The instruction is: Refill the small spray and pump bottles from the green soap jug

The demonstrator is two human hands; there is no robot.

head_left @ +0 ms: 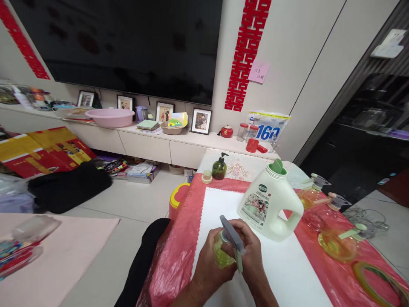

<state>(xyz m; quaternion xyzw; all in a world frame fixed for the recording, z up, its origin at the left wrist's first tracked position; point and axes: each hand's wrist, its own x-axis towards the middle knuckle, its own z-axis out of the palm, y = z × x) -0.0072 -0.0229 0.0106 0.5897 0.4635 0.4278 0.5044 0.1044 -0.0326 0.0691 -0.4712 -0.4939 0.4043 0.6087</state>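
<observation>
Spray bottle (220,256), lower centre of the frame, clasped in the left hand (206,261); right hand (253,252) grips its trigger head (230,232).

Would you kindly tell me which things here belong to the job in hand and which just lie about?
In hand: small yellow-green plastic spray bottle with grey trigger, held by left hand and right hand; probably the pale green detergent jug close by.
Lying about: dark green pump bottle, pink plastic basin.

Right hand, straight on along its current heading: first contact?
Probably the white detergent jug, standing just beyond the right hand, which already grips the spray bottle. The gap between hand and jug is hard to judge.
</observation>
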